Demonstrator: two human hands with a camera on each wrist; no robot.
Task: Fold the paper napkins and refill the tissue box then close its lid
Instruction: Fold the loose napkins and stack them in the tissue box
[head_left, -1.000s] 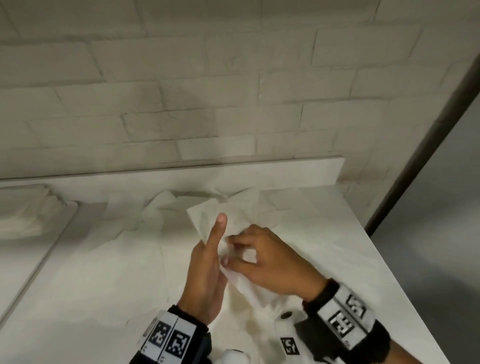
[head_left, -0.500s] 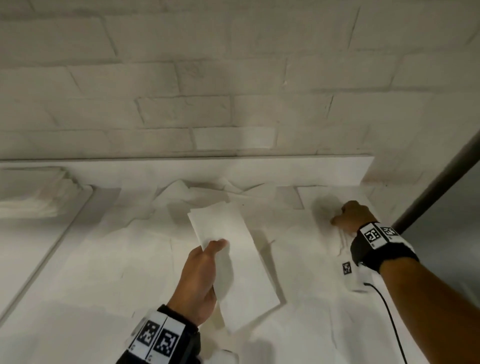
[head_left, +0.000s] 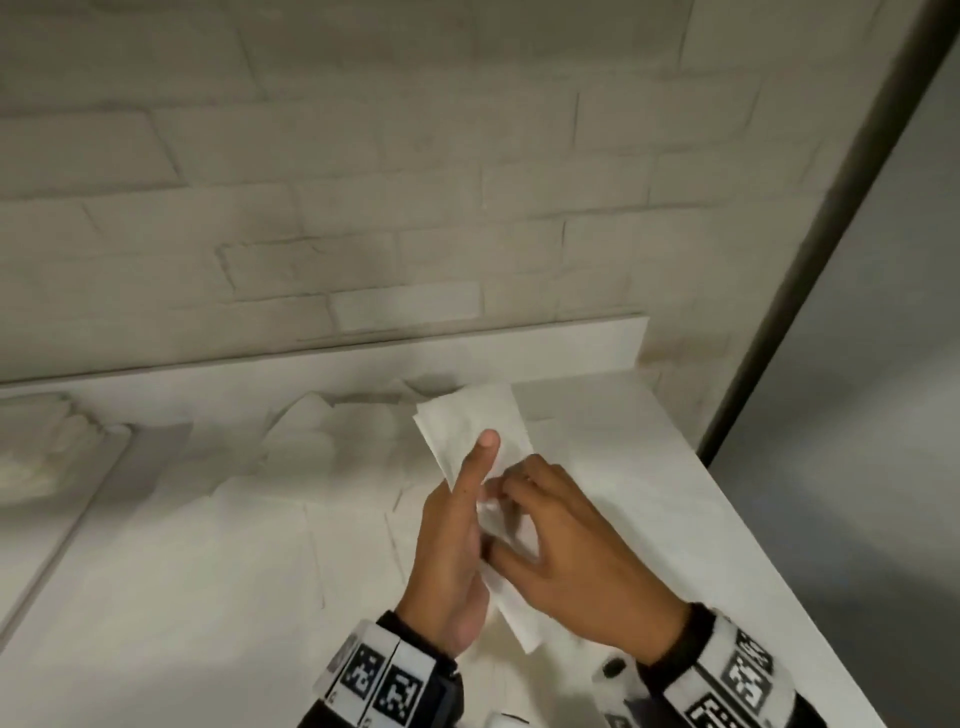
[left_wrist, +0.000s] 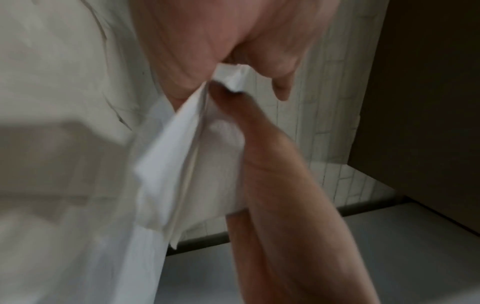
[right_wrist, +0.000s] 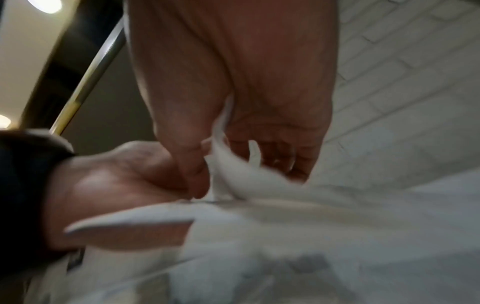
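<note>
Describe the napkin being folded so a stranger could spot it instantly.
Start at the white counter under the brick wall. Near its right end, both hands meet above it. The napkin is the long white strip pinched between them, lifted off the counter, unlike the crumpled napkins lying behind.

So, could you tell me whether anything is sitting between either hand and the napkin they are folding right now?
Nothing visible does. The left hand and right hand both already hold the folded napkin directly, above the counter. No tissue box appears in any view, so the path to it cannot be judged.
</note>
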